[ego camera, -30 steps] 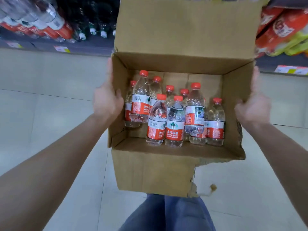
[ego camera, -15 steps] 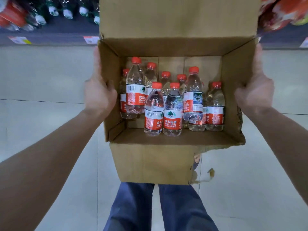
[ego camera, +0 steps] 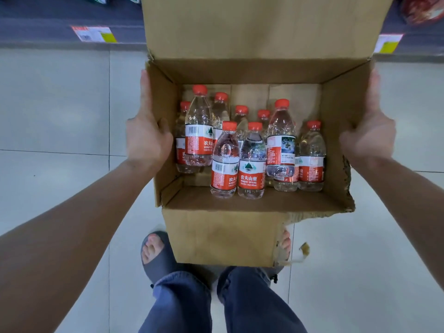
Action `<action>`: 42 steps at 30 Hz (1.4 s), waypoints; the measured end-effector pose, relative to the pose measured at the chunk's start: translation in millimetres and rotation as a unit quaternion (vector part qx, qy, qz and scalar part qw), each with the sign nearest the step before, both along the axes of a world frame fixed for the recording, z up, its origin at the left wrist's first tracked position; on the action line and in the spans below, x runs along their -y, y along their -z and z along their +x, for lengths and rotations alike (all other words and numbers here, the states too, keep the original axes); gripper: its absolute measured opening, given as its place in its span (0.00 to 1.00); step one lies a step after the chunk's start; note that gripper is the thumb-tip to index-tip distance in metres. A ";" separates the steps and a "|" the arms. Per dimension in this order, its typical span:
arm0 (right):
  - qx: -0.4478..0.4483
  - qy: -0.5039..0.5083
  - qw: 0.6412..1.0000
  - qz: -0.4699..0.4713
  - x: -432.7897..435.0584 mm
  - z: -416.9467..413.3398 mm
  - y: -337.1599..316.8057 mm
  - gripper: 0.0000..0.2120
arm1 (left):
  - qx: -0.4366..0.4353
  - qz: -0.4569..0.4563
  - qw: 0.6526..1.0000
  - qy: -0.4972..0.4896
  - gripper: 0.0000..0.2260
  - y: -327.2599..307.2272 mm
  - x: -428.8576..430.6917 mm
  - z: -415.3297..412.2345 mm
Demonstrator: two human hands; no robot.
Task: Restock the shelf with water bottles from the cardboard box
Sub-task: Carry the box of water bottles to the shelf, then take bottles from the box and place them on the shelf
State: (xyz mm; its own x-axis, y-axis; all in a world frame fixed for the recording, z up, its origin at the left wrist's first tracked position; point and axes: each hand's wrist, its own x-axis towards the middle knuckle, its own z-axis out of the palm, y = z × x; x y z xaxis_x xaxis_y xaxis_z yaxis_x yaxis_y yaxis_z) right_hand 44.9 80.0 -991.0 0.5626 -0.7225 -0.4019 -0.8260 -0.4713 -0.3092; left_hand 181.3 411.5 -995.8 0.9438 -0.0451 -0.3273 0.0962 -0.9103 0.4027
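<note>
An open cardboard box [ego camera: 223, 236] hangs in front of me above the floor, its far flap standing up. Inside stand several clear water bottles [ego camera: 251, 162] with red caps and red labels, grouped towards the near side. My left hand [ego camera: 146, 135] grips the box's left wall, thumb inside. On the opposite wall my right hand [ego camera: 368, 138] grips the same way. The shelf [ego camera: 48, 22] runs along the top edge of the view, mostly hidden by the raised flap.
Pale floor tiles lie all around. Price tags [ego camera: 93, 33] are stuck on the shelf's front edge. My legs in blue jeans and dark sandals [ego camera: 156, 255] stand right under the box. The box's near right corner is torn.
The view has tilted down: the shelf has slid up to the frame's top edge, and my feet have come into view. Both hands keep their hold on the box.
</note>
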 end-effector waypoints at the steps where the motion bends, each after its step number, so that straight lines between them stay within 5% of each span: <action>1: -0.001 -0.003 1.000 -0.005 -1.5 1.5 7.3 0.49 | -0.001 0.005 1.000 -0.001 0.41 7.8 0.3 2.0; 10: -0.048 -0.040 0.997 -0.036 1.5 23.8 57.7 0.50 | -0.024 0.027 0.999 0.001 0.42 64.5 -2.4 16.6; 21: -0.108 0.011 0.993 0.038 -5.8 25.5 33.0 0.46 | -0.116 0.093 0.989 0.020 0.45 37.5 -5.9 12.0; 25: -0.149 0.020 0.985 0.078 -5.9 30.8 20.3 0.47 | -0.054 0.126 0.990 0.044 0.35 26.0 3.0 -0.7; 28: -0.079 0.030 0.996 -0.009 -8.6 31.2 17.3 0.39 | 0.049 0.132 0.988 0.070 0.20 17.9 16.3 -7.9; 31: 0.041 0.003 0.993 -0.115 -19.8 31.1 20.2 0.28 | 0.021 0.095 0.993 0.071 0.17 13.7 32.1 -12.8; 34: 0.019 -0.038 0.999 0.028 -38.1 33.8 35.7 0.20 | -0.027 0.075 0.992 0.102 0.20 17.1 50.7 -21.9; 36: -0.019 -0.028 0.991 0.130 -47.5 35.5 43.0 0.25 | -0.039 0.073 0.986 0.146 0.22 21.8 63.3 -29.0; 42: -0.067 0.055 0.970 0.225 -57.8 48.6 76.2 0.32 | -0.083 0.090 0.958 0.258 0.32 48.7 104.8 -20.3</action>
